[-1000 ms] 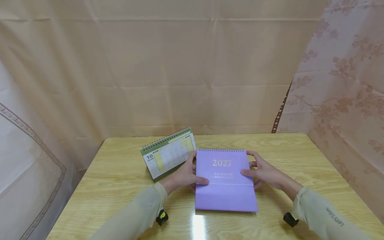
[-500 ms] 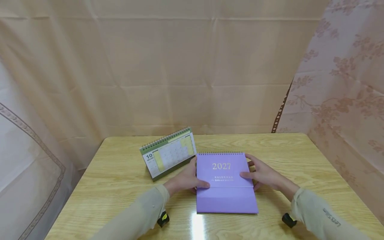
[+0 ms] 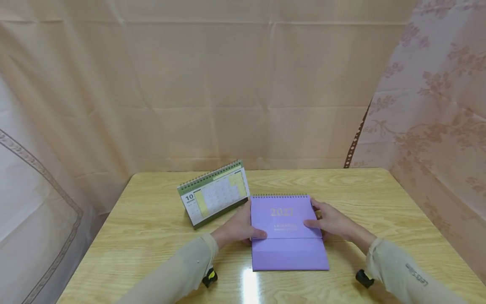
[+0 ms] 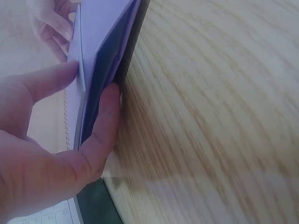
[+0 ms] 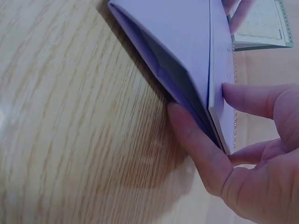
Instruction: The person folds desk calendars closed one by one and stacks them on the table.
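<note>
A purple spiral-bound desk calendar, with 2027 in gold on its cover, is between the two hands on the wooden table. My left hand grips its left side, thumb on the cover and fingers around the edge. On the right side my right hand holds it the same way. Both wrist views show the folded stand under the purple calendar, with a fingertip near the table at its lower edge. A green-and-white desk calendar, showing 10, stands tilted just left of the purple one.
The light wooden table reaches back to a beige curtain. A patterned cloth hangs at the right, and a white cloth at the left. Dark wrist devices sit under the sleeves.
The purple calendar has come slightly down toward the person and its top leans back less upright, then shifted a little right. Both hands keep hold of it. The green-and-white calendar stays put.
</note>
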The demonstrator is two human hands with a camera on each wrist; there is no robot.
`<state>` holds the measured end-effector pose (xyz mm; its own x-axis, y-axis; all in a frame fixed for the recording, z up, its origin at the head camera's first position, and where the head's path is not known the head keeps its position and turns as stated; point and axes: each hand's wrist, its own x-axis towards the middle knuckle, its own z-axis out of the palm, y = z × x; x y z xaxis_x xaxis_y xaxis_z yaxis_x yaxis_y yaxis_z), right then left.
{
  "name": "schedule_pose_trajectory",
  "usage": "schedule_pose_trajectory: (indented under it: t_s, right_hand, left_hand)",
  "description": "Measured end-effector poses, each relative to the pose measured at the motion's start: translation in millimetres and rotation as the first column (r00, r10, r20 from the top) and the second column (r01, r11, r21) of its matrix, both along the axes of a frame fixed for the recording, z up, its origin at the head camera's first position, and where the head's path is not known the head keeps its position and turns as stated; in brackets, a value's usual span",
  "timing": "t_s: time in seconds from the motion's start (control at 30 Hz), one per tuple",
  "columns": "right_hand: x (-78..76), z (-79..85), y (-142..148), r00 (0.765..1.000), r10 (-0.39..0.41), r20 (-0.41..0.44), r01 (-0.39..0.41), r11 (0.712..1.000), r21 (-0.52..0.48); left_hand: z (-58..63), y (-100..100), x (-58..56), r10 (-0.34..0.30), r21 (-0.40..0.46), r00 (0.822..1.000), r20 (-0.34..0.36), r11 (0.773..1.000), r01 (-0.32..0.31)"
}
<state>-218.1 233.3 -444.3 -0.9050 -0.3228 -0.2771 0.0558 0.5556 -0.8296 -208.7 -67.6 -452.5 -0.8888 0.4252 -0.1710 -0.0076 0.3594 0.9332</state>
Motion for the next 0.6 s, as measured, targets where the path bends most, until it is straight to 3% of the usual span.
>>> schedule_pose_trajectory:
  t_s: [0.27,0.6]
  right_hand:
    - [-2.2,-2.3,-1.2,0.997,0.055,-0.054,-0.051,0.996,0.071]
    - [2.1,-1.5,-2.1,0.993,0.113,-0.016,-0.110,0.984,0.140]
  left_hand:
    - [2.4,3.6,4.8,0.043,-0.077,0.998,-0.054,0.996,-0.047]
    - [-1.1,4.7,2.9,0.054,-0.122,0.996,-0.072,0.991,-0.063]
